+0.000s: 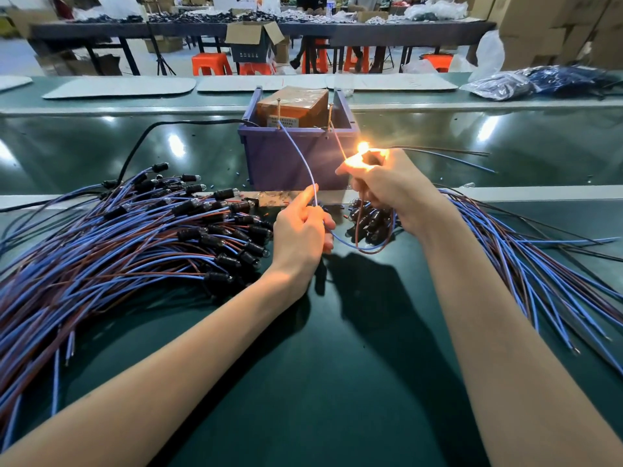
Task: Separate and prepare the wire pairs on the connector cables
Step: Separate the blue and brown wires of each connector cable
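Glowing bulb socket aloft, blue wire, brown wire; cable heaps alongside.

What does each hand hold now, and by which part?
The left hand pinches the blue wire partway along its length. The right hand grips the lit lamp holder by its black body.

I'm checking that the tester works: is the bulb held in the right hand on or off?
On. The bulb glows bright orange at the right hand, lighting its fingers.
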